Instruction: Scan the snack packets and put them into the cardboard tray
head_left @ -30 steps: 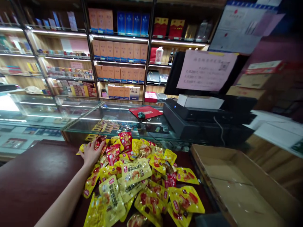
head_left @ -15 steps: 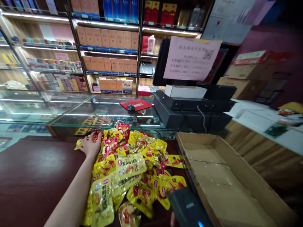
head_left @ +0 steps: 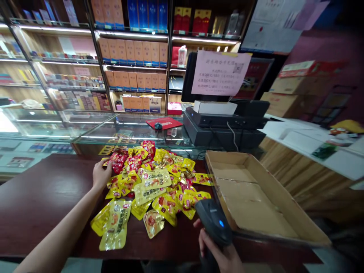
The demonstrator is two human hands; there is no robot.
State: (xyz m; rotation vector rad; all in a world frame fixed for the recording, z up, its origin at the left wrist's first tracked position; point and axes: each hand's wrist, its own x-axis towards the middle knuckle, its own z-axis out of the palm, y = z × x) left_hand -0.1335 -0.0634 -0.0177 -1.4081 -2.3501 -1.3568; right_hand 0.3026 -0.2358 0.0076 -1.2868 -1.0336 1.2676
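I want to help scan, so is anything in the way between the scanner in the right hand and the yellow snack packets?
No, nothing visible stands in the way. The black barcode scanner in the right hand is just right of the yellow snack packets, with only the dark red counter between them.

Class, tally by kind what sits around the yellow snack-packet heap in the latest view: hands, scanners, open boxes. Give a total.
Bare hands: 2 (left hand, right hand)
Black handheld barcode scanner: 1
Open brown cardboard box: 1
Total: 4
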